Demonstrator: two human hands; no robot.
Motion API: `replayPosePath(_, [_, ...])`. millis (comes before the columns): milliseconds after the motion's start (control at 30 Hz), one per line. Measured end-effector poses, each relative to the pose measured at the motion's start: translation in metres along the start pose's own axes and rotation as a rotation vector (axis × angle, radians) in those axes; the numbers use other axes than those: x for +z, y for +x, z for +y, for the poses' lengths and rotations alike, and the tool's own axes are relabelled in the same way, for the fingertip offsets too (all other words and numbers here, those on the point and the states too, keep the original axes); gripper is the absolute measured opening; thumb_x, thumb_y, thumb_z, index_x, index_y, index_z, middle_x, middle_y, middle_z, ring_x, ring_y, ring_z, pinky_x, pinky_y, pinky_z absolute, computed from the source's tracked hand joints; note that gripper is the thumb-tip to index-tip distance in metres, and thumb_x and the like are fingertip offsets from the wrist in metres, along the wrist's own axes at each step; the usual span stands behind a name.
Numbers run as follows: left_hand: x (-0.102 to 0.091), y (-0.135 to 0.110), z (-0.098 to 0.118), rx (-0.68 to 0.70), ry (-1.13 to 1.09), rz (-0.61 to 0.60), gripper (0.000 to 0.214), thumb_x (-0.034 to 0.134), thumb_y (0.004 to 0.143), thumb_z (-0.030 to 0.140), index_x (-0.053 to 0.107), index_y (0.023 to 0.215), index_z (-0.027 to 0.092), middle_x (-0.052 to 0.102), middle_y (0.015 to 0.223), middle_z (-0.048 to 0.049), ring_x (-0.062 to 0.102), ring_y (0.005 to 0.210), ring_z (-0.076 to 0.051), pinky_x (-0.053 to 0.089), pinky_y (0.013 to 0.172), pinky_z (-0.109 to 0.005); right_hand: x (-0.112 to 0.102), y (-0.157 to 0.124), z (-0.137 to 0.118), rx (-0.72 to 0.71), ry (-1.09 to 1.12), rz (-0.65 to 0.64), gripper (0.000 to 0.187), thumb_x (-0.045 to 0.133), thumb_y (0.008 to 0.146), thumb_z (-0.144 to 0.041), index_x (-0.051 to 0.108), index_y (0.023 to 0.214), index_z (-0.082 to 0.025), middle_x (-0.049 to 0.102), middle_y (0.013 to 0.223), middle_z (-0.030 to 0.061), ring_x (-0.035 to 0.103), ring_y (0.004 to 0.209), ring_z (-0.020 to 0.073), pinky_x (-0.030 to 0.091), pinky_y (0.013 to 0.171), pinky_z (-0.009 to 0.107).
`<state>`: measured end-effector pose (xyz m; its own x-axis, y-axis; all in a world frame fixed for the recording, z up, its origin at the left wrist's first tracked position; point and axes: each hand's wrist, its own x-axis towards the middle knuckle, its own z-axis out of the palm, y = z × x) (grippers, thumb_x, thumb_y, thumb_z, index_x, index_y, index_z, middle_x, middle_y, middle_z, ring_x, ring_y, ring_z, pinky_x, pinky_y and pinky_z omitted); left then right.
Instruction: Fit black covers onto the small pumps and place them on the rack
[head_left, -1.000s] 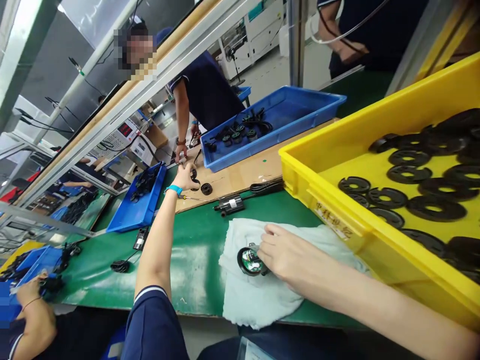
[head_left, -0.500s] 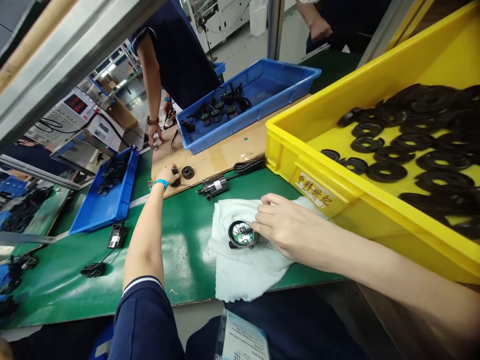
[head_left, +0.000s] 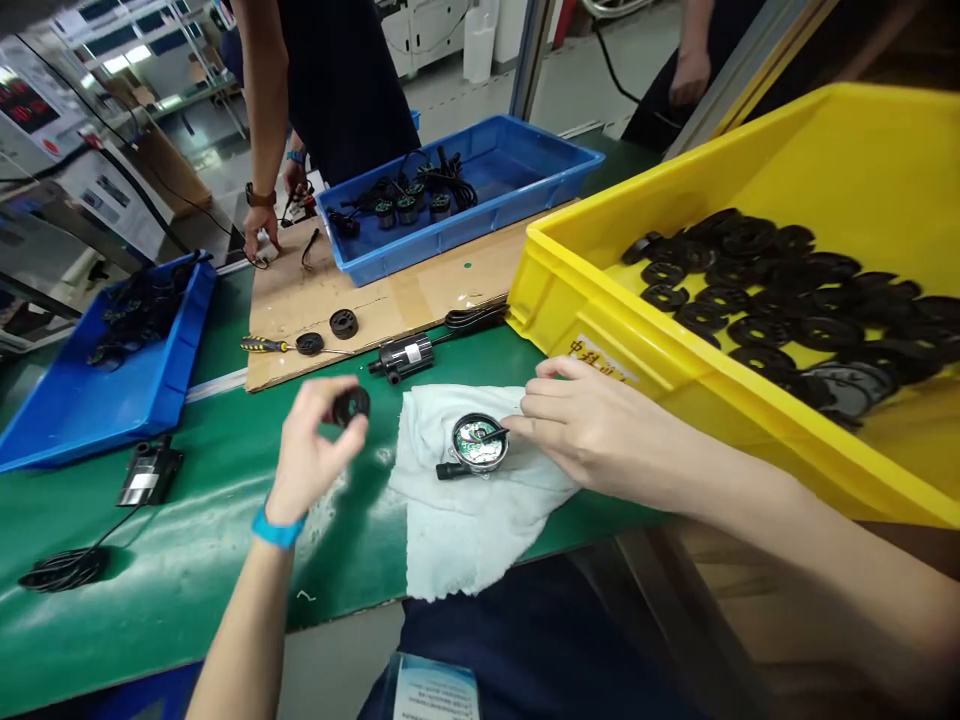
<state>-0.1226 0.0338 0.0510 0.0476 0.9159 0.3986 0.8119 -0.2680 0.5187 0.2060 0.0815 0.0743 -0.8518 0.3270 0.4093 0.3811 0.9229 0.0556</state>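
Note:
My left hand [head_left: 313, 440], with a blue wristband, pinches a small black round part [head_left: 351, 405] above the green bench. Beside it, my right hand [head_left: 581, 425] rests on a white cloth [head_left: 465, 520] with its fingertips closed on the edge of a round black pump body [head_left: 478, 443], whose open face shows a green circuit board. Two more black round parts [head_left: 343, 323] and a screwdriver [head_left: 264, 345] lie on the cardboard sheet [head_left: 420, 300] beyond.
A yellow bin [head_left: 600, 300] with several black rings stands at the right. A blue tray [head_left: 465, 225] of pumps sits behind, another blue tray [head_left: 90, 400] at left. A finished pump [head_left: 403, 356] and a black unit [head_left: 146, 475] with coiled cable lie on the bench. Other people stand across it.
My left hand has drawn back from the cardboard towards me, carrying a black round part. The right hand has stayed on the pump body. My view has tilted down.

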Motion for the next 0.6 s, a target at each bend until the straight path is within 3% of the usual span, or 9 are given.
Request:
replayPosePath(100, [0.018, -0.061, 0.016, -0.032, 0.029, -0.137, 0.037, 0.061, 0.09, 0.025, 0.063, 0.127, 0.027, 0.061, 0.113, -0.008, 0.064, 0.102, -0.024, 0.056, 0.086, -0.037, -0.001, -0.004, 0.004, -0.013, -0.013, -0.04, 0.034, 0.042, 0.097, -0.005, 0.072, 0.087, -0.018, 0.057, 0.067, 0.0012, 0.047, 0.069, 0.018, 0.04, 0.085, 0.039])
replayPosePath(233, [0.043, -0.1, 0.01, -0.135, 0.148, -0.135, 0.047, 0.058, 0.092, 0.027, 0.052, 0.139, 0.029, 0.06, 0.117, -0.0114, 0.066, 0.101, -0.03, 0.058, 0.082, -0.043, -0.002, -0.009, 0.004, -0.024, -0.035, -0.098, 0.033, 0.041, 0.097, -0.006, 0.07, 0.089, -0.019, 0.054, 0.067, 0.0007, 0.045, 0.068, 0.0181, 0.04, 0.085, 0.041])
replayPosePath(300, [0.052, -0.106, 0.004, -0.166, 0.183, -0.098, 0.05, 0.057, 0.093, 0.029, 0.047, 0.142, 0.027, 0.06, 0.117, -0.0127, 0.065, 0.102, -0.032, 0.058, 0.081, -0.046, -0.003, -0.009, 0.003, -0.035, -0.059, -0.111, 0.033, 0.04, 0.099, -0.006, 0.069, 0.088, -0.019, 0.052, 0.067, 0.0004, 0.043, 0.068, 0.018, 0.04, 0.085, 0.04])
replayPosePath(467, [0.063, -0.106, -0.003, -0.177, 0.219, -0.06, 0.041, 0.059, 0.094, 0.034, 0.054, 0.132, 0.019, 0.058, 0.109, -0.0145, 0.065, 0.097, -0.035, 0.059, 0.076, -0.049, -0.007, -0.006, 0.0, -0.068, -0.135, -0.161, 0.032, 0.04, 0.103, -0.008, 0.066, 0.088, -0.019, 0.052, 0.07, 0.0005, 0.043, 0.071, 0.0181, 0.039, 0.085, 0.04])
replayPosePath(600, [0.061, -0.096, 0.022, -0.144, 0.239, 0.047, 0.043, 0.061, 0.095, 0.035, 0.053, 0.135, 0.024, 0.058, 0.119, -0.0183, 0.061, 0.11, -0.04, 0.057, 0.082, -0.058, -0.012, 0.001, -0.004, -0.088, -0.163, -0.193, 0.033, 0.039, 0.106, -0.01, 0.064, 0.086, -0.02, 0.051, 0.069, -0.0005, 0.043, 0.07, 0.0177, 0.039, 0.082, 0.039])
